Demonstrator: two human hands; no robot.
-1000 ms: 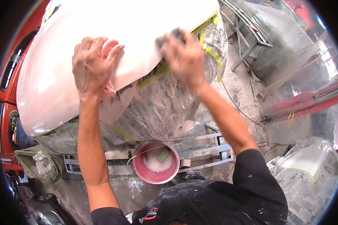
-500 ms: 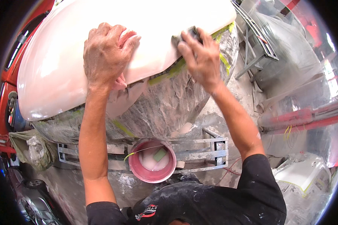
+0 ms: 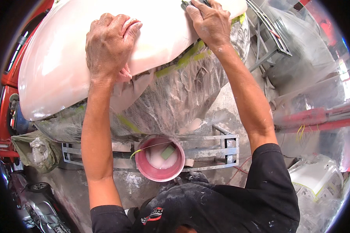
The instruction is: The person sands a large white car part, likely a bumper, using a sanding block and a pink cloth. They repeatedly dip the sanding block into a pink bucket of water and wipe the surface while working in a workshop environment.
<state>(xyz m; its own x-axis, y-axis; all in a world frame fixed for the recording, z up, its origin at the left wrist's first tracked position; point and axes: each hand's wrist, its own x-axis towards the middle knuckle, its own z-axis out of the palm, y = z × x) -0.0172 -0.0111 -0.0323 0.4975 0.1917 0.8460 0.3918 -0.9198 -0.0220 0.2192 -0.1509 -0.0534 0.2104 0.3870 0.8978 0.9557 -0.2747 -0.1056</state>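
Observation:
A large glossy pale-pink car body panel (image 3: 54,73) spreads under both my hands. My left hand (image 3: 108,48) rests on it with curled fingers, closed around a crumpled pink cloth (image 3: 124,73) that shows by the thumb and below the palm. Farther right and near the top of the view, my right hand (image 3: 212,25) presses a dark sanding pad (image 3: 187,4) against the panel. Its fingers cover much of the pad. Yellow-green masking tape (image 3: 188,55) and wrinkled plastic sheeting (image 3: 163,101) run along the panel's near edge.
Below the panel stands a pink bucket (image 3: 143,167) with cloudy liquid and a green block (image 3: 167,152). A metal frame (image 3: 210,154) lies behind it. At right are a metal stand (image 3: 274,42) and a masked white panel (image 3: 317,173); at left, a crumpled bag (image 3: 39,153) and a dark car (image 3: 46,209).
My right hand has slid up and slightly right, farther along the panel, with the sanding pad. My left hand keeps its place on the panel with the cloth. The view has shifted slightly.

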